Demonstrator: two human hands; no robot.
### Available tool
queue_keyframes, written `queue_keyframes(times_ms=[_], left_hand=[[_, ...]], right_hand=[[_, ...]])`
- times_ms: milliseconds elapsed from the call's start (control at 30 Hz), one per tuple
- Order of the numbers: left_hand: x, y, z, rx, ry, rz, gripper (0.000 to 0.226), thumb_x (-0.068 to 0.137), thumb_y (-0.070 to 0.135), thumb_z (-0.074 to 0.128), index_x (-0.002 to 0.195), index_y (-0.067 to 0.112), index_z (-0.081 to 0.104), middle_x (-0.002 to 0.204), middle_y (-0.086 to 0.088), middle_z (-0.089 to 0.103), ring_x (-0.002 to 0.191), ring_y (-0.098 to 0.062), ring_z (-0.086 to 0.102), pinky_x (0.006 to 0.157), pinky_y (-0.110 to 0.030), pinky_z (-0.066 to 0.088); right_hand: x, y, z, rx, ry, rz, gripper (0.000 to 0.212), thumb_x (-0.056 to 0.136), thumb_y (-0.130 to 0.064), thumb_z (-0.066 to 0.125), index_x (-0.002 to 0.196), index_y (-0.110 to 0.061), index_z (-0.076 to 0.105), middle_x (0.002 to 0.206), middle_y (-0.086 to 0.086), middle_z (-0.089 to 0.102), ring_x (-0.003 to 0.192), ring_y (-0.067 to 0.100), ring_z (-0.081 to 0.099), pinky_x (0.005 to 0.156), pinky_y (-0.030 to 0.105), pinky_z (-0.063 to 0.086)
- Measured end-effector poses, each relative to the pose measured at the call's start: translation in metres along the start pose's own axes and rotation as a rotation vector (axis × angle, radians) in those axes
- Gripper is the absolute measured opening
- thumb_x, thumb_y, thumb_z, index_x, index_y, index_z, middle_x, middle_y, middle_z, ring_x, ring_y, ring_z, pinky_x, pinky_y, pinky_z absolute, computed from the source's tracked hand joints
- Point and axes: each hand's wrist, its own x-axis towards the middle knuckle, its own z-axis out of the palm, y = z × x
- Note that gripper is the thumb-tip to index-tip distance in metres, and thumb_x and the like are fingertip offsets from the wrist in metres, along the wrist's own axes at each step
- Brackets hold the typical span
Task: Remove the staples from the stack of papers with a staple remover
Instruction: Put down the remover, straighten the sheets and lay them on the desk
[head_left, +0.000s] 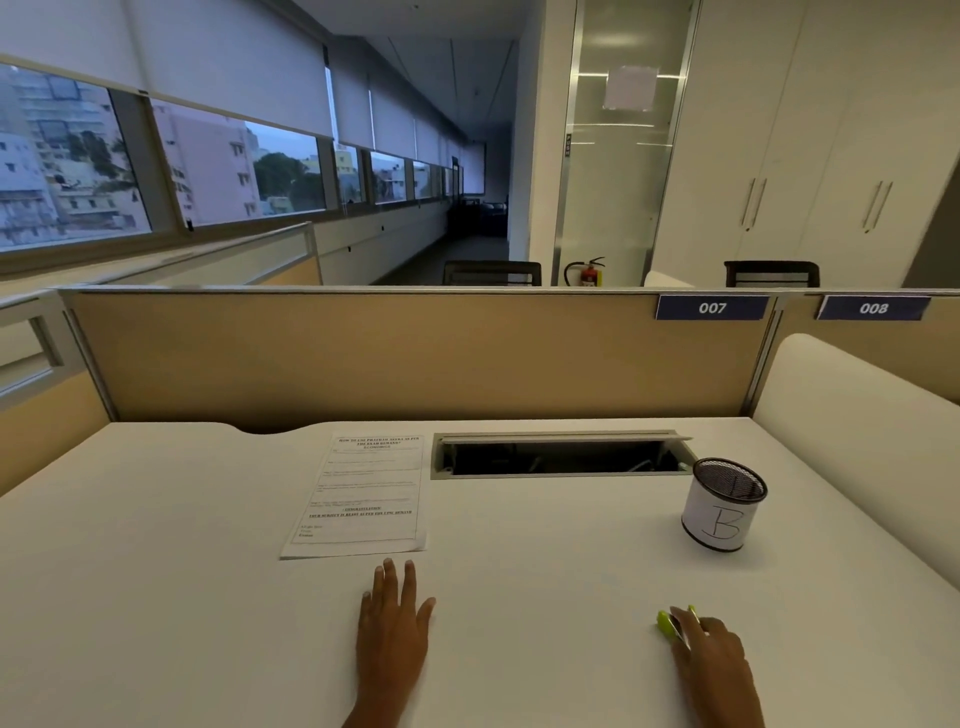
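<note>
Nearest the camera, the left hand lay flat on the white desk top, fingers straight and relaxed, holding nothing. Well off to its right, the right hand grasped the lime-green plastic staple remover - fingers curled over it, green showing on either side of the index finger, the tool low against the desk.

Just beyond the left fingertips, not touching them, lay the white stack of printed papers, flat, its near edge facing the hand. Its staples were too small to make out.

Farther out from the right hand's fingers stood a black wire-mesh pen cup wrapped in white paper marked "B", upright. Past the papers and to their right, a grey cable tray stood open in the desk - then the tan fabric partition with a blue label reading 007.
</note>
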Motion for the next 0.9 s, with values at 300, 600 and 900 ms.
queue_keyframes(times_ms=[300,600,900], left_hand=[[0.031,-0.010,-0.005,-0.078,0.079,-0.029,0.069,0.091,0.038,-0.009,0.120,0.002,0.042,0.098,-0.020,0.071,0.089,-0.031,0.068,0.063,-0.041,0.058],[0.075,-0.029,0.022,-0.078,0.350,0.062,0.055,0.089,0.043,-0.010,0.135,0.014,-0.020,0.150,-0.024,-0.003,0.132,-0.013,-0.032,0.108,-0.023,-0.015],[0.095,-0.038,0.043,-0.137,0.324,0.069,0.057,0.088,0.048,-0.003,0.136,0.021,-0.017,0.144,0.006,-0.037,0.133,-0.005,-0.029,0.108,-0.021,-0.016]], right_hand=[[0.031,-0.115,0.043,0.017,0.006,-0.300,0.033,0.095,-0.025,0.037,0.128,-0.024,0.043,0.119,0.004,0.052,0.110,0.021,0.048,0.086,0.029,0.044],[0.068,-0.224,0.100,0.103,-0.077,-0.357,0.034,0.094,-0.016,0.039,0.128,-0.016,0.041,0.125,0.009,0.051,0.112,0.020,0.047,0.087,0.022,0.044],[0.098,-0.268,0.132,0.136,-0.074,-0.294,0.032,0.094,-0.018,0.042,0.125,-0.013,0.042,0.122,0.011,0.051,0.112,0.021,0.047,0.088,0.025,0.046]])
